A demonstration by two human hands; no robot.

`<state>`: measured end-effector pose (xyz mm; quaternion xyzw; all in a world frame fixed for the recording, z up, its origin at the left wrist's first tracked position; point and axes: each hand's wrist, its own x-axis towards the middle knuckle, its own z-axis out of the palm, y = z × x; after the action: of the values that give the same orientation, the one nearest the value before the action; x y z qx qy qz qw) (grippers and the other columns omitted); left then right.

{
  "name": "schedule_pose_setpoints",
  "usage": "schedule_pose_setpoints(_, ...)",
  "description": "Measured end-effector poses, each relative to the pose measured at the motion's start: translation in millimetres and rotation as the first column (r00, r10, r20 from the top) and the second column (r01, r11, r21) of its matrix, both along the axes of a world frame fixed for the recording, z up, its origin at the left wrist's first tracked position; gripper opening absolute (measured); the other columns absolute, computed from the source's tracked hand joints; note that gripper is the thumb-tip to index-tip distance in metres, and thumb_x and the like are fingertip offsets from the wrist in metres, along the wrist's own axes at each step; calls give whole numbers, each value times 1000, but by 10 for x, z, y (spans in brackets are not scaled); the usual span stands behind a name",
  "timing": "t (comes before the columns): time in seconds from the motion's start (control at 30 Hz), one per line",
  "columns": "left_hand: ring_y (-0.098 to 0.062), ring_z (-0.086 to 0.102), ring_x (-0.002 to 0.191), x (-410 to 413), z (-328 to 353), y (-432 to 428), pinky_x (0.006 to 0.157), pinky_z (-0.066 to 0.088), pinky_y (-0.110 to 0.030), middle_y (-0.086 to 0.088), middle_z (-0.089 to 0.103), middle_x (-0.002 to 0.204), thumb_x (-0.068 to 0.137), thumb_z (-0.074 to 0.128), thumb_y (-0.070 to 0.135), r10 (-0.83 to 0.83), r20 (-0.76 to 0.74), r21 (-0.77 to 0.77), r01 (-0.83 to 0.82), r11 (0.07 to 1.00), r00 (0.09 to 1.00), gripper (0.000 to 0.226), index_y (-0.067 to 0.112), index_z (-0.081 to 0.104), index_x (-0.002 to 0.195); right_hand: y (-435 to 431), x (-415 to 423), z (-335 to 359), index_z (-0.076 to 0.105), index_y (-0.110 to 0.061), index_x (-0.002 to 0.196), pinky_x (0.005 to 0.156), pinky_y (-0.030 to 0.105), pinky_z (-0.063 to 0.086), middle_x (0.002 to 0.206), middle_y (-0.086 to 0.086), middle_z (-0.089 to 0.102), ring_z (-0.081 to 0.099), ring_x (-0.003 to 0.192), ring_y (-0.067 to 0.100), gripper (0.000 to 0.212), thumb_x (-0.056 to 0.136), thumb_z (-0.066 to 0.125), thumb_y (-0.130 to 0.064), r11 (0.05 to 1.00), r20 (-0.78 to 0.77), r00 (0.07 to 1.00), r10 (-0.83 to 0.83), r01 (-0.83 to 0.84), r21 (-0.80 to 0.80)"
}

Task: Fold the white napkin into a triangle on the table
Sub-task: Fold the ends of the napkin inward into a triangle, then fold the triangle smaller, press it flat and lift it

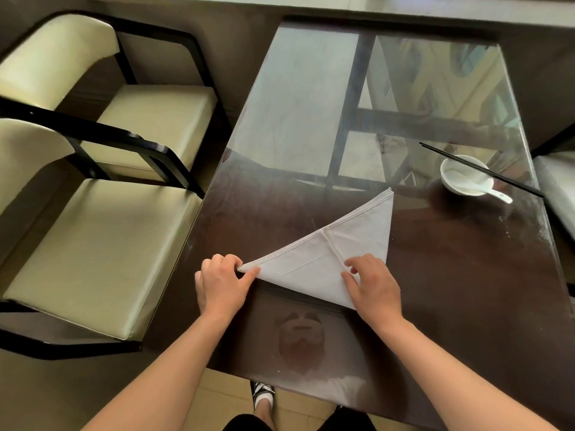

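Napkin point(339, 250) lies near on the tabletop point(466, 275), already triangular. Left hand point(222, 283) pinches its left tip to anchor it; right hand point(375, 287) rests loosely spread on the near corner, likely flattening the fold.

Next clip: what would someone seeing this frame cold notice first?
The white napkin, already a flat triangle on the glass-topped table, near its front edge. The left hand pinches its left corner while the right hand rests on its near right part. Farther right stands a white bowl holding a spoon, with black chopsticks laid across the rim.
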<state>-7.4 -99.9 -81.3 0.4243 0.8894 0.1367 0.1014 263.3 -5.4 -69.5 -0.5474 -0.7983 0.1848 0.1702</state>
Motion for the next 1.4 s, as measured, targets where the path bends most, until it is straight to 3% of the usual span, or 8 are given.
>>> schedule_pose_setpoints(0.2, -19, 48, 88, 45, 39, 110, 77, 41, -38, 4, 53, 87, 79, 66, 65, -23, -54, -85, 18, 996, 998, 42, 24, 61, 87, -308, 359, -38, 70, -15, 89, 61, 37, 50, 85, 1, 64, 59, 75, 25, 13, 80, 78, -10, 999, 49, 998, -41, 42, -10)
schedule_pose_setpoints(0.4, -26, 56, 99, 109, 89, 229, 84, 44, -42, -4, 62, 103, 78, 71, 61, 11, -24, -154, -14, 988, 1000, 53, 19, 60, 109, -353, 482, -52, 68, -16, 102, 65, 36, 49, 88, -1, 59, 58, 81, 22, 21, 83, 76, -18, 987, 71, 992, -107, 115, -113)
schedule_pose_setpoints(0.7, -21, 48, 90, 125, 192, 311, 84, 44, -41, -2, 58, 93, 81, 73, 52, 69, 52, -214, -56, 975, 996, 33, 24, 57, 76, -337, 561, -28, 61, -23, 106, 62, 30, 40, 87, -10, 54, 54, 83, 15, 26, 84, 73, -30, 946, 82, 976, -202, 216, -241)
schedule_pose_setpoints(0.83, -17, 55, 76, 147, 233, 309, 66, 44, -34, 3, 61, 81, 84, 72, 36, 102, 196, -160, -71, 985, 975, 24, 24, 53, 78, -334, 548, -3, 60, -20, 117, 65, 32, 45, 96, -7, 54, 55, 92, 17, 34, 86, 72, -28, 959, 86, 984, -155, 171, -225)
schedule_pose_setpoints(0.93, -18, 58, 80, 119, 258, 295, 65, 51, -35, 1, 61, 89, 83, 71, 21, 144, 398, -57, -132, 990, 906, 15, 24, 57, 89, -390, 552, 9, 63, -16, 117, 64, 34, 50, 101, -1, 57, 54, 92, 21, 38, 82, 78, -23, 990, 104, 993, -60, 72, -121)
schedule_pose_setpoints(1.07, -23, 66, 89, 166, 356, 310, 58, 61, -31, -8, 59, 104, 87, 66, 0, 215, 740, 37, -358, 933, 637, 29, 26, 61, 99, -437, 505, 40, 67, -16, 111, 69, 35, 53, 103, 1, 61, 56, 89, 24, 37, 78, 81, -27, 998, 129, 990, 55, -55, -10)
schedule_pose_setpoints(1.2, -25, 69, 90, 259, 494, 366, 59, 62, -32, -13, 61, 103, 87, 61, -7, 200, 826, 82, -462, 883, 528, 32, 22, 65, 99, -455, 444, 77, 68, -19, 113, 76, 37, 54, 110, 1, 63, 58, 95, 24, 45, 75, 83, -39, 987, 161, 974, 158, -157, -17)
schedule_pose_setpoints(1.4, -29, 71, 87, 381, 718, 484, 62, 61, -35, -18, 67, 99, 88, 59, -8, 164, 901, 90, -544, 834, 401, 20, 7, 70, 95, -383, 358, 87, 66, -18, 97, 62, 39, 49, 96, 3, 63, 57, 81, 27, 42, 68, 86, -40, 979, 268, 945, 189, -204, 29)
